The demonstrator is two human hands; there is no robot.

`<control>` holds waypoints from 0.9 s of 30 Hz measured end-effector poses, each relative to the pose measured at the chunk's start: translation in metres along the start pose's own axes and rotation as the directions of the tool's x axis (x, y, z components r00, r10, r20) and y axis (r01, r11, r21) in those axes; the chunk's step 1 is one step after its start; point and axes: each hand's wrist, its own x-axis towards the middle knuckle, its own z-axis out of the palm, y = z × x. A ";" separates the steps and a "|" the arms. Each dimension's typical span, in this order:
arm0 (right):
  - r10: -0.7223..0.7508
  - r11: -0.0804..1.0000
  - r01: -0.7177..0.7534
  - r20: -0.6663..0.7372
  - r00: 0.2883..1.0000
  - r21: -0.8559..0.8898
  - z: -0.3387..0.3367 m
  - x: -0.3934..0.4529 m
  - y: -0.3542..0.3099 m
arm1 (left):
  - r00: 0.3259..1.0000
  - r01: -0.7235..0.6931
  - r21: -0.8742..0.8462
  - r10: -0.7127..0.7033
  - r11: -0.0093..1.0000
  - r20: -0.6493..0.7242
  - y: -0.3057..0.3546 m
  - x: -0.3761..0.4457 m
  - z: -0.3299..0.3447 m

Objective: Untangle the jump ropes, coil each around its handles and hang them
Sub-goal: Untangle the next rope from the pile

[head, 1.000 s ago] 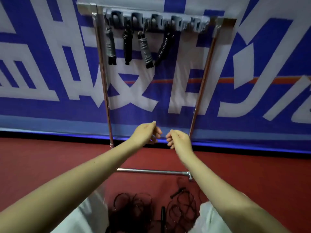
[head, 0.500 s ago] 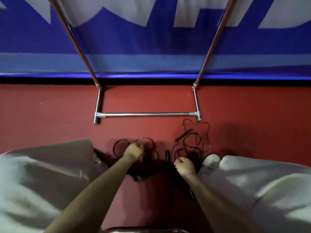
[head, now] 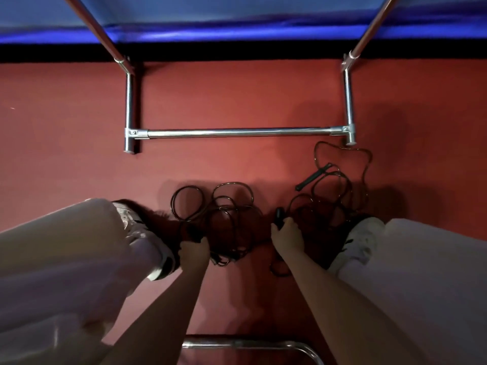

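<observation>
Ropes (head: pixel 229 219) lie in a dark tangle on the red floor (head: pixel 79 143), between the person's two shoes and in front of the metal rack base (head: pixel 237 133). One free handle (head: pixel 312 177) lies on the right part of the heap, its long axis slanting from lower left to upper right, its upper end pointing toward the right foot of the rack. Thin cord loops run from it out toward that foot and back into the pile.

The right hand (head: pixel 287 237) has its grip clenched around a second black handle (head: pixel 278 216); the handle stands up out of the top of the fist, its long axis roughly pointing away from the person toward the rack bar. The left hand (head: pixel 193 250) has its grip clenched on a dark handle end (head: pixel 193 233) at the left edge of the tangle, which juts out just above the knuckles; its exact direction is hard to tell in the shadow. Round loops of cord lie just beyond that hand.

No writing or brand mark can be read on the handles, the shoes or the rack. A blue banner edge (head: pixel 237 25) runs along the top behind the rack uprights, and a curved metal tube (head: pixel 250 345) shows at the bottom edge.
</observation>
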 end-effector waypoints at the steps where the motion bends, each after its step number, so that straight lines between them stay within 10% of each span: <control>1: 0.002 1.000 -0.002 0.015 1.000 -0.023 0.002 0.005 0.001 | 0.998 0.047 -0.034 -0.045 0.998 0.054 -0.007 0.005 0.004; 6: 0.016 0.998 -0.014 0.023 1.000 -0.060 0.008 0.022 0.004 | 0.986 0.066 -0.147 -0.042 0.987 0.160 0.001 0.003 0.010; 13: -0.072 0.989 0.094 -0.181 0.981 0.118 0.008 0.000 -0.005 | 0.981 -0.092 0.111 0.071 0.990 0.180 -0.005 0.033 0.017; 19: -0.352 0.803 0.441 -0.279 0.894 0.400 -0.025 -0.043 -0.049 | 0.929 -0.292 -0.333 0.348 0.897 0.123 0.083 -0.050 -0.035; 27: -0.726 0.504 0.626 -0.100 0.680 0.595 -0.160 -0.165 -0.132 | 0.611 -0.703 -0.526 0.786 0.479 -0.099 0.190 -0.231 -0.155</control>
